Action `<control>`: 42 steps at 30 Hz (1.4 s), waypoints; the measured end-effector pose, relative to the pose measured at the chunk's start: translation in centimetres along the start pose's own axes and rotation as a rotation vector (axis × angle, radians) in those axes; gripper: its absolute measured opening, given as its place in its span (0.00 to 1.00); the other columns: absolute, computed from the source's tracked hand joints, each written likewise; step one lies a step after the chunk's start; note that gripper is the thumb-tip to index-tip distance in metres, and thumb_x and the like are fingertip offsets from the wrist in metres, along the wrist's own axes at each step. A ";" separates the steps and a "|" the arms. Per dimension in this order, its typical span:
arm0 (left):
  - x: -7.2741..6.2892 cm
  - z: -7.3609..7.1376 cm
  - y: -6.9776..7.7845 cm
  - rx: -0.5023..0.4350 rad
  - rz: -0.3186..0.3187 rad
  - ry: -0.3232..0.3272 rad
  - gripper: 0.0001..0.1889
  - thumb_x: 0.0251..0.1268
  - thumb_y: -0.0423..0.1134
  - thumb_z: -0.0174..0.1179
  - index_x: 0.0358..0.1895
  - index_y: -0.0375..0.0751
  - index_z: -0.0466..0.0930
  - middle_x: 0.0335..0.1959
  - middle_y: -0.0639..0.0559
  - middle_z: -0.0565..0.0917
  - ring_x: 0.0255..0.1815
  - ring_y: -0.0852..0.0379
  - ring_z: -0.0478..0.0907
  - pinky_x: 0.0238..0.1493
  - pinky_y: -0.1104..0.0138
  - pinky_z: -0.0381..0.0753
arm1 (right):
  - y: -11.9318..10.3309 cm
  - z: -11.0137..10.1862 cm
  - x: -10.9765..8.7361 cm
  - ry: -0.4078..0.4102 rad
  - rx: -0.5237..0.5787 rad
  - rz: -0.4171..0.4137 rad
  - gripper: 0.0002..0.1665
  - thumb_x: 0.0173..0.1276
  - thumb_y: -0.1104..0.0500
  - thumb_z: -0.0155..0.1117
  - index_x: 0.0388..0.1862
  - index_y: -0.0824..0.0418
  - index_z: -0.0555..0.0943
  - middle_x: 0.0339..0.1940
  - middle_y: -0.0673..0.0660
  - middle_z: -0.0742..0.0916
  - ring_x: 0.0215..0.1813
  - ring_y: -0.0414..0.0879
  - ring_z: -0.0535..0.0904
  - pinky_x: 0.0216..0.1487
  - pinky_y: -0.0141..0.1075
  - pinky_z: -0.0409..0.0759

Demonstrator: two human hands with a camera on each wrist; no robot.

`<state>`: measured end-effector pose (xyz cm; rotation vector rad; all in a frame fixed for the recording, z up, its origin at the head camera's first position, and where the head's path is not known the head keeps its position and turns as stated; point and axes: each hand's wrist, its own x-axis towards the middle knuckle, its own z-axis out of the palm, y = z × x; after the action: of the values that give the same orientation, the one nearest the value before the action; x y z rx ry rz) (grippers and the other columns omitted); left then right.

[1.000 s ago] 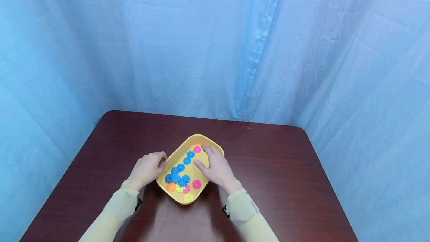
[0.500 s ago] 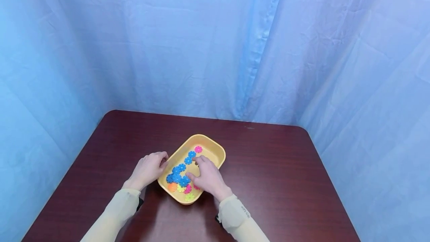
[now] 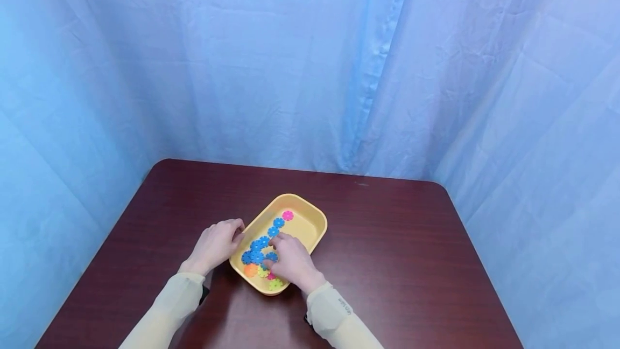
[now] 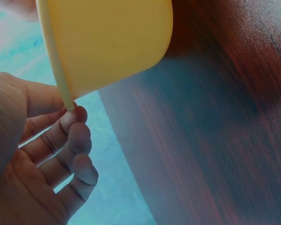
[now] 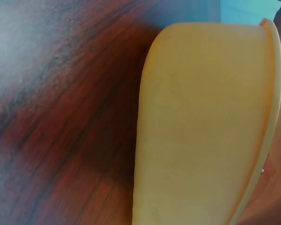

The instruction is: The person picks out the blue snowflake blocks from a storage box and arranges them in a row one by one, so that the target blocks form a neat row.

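A yellow plastic tray (image 3: 302,224) lies slantwise on the table. At its left edge my left hand (image 3: 213,245) pinches the rim between thumb and fingers, as the left wrist view shows at the tray wall (image 4: 114,42). Inside are flower-shaped plastic discs: a cluster of blue discs (image 3: 256,257), an orange disc (image 3: 250,270), yellow-green ones (image 3: 275,284) and a pink disc (image 3: 288,215) at the far end. My right hand (image 3: 294,263) reaches over the right rim, thumb and fingers spread apart above the blue discs. The outer wall (image 5: 201,122) mostly hides that hand in the right wrist view.
The dark red-brown wooden table (image 3: 397,263) extends on all sides of the tray. Light blue curtains (image 3: 261,69) hang behind it and at both sides.
My right hand has moved left and towards me inside the tray, from the right side to the blue discs, its thumb and fingers drawing closer. The left hand keeps its grip on the rim.
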<state>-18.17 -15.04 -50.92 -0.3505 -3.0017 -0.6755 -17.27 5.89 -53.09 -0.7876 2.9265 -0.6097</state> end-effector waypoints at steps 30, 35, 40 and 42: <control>-0.3 0.2 -0.2 0.001 0.030 0.042 0.06 0.60 0.35 0.69 0.36 0.45 0.80 0.24 0.58 0.75 0.23 0.59 0.69 0.27 0.64 0.72 | -1.5 1.3 0.6 -0.065 -0.242 0.043 0.20 0.52 0.43 0.78 0.29 0.57 0.83 0.27 0.50 0.79 0.31 0.46 0.77 0.38 0.39 0.77; -0.3 0.2 -0.2 -0.005 0.028 0.043 0.06 0.61 0.34 0.69 0.35 0.45 0.79 0.23 0.58 0.75 0.22 0.59 0.69 0.26 0.64 0.72 | -1.5 1.4 0.7 -0.068 -0.239 0.063 0.20 0.52 0.43 0.79 0.27 0.56 0.83 0.27 0.50 0.78 0.30 0.46 0.76 0.36 0.38 0.77; -0.3 0.3 -0.2 -0.006 0.019 0.036 0.06 0.61 0.34 0.69 0.36 0.46 0.79 0.24 0.58 0.75 0.23 0.59 0.69 0.27 0.64 0.72 | -1.6 1.5 0.6 -0.076 -0.231 0.070 0.17 0.54 0.46 0.77 0.23 0.55 0.81 0.25 0.49 0.76 0.27 0.45 0.73 0.33 0.37 0.74; -0.3 0.3 -0.2 -0.006 0.015 0.034 0.06 0.61 0.34 0.69 0.36 0.45 0.79 0.24 0.58 0.75 0.23 0.59 0.69 0.27 0.64 0.72 | -1.6 1.5 0.6 -0.076 -0.228 0.065 0.16 0.54 0.48 0.76 0.23 0.55 0.80 0.25 0.49 0.76 0.26 0.45 0.72 0.31 0.37 0.74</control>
<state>-17.91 -15.12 -51.30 -0.3584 -2.9624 -0.6820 -16.80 3.75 -53.82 -0.7128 2.9715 -0.2385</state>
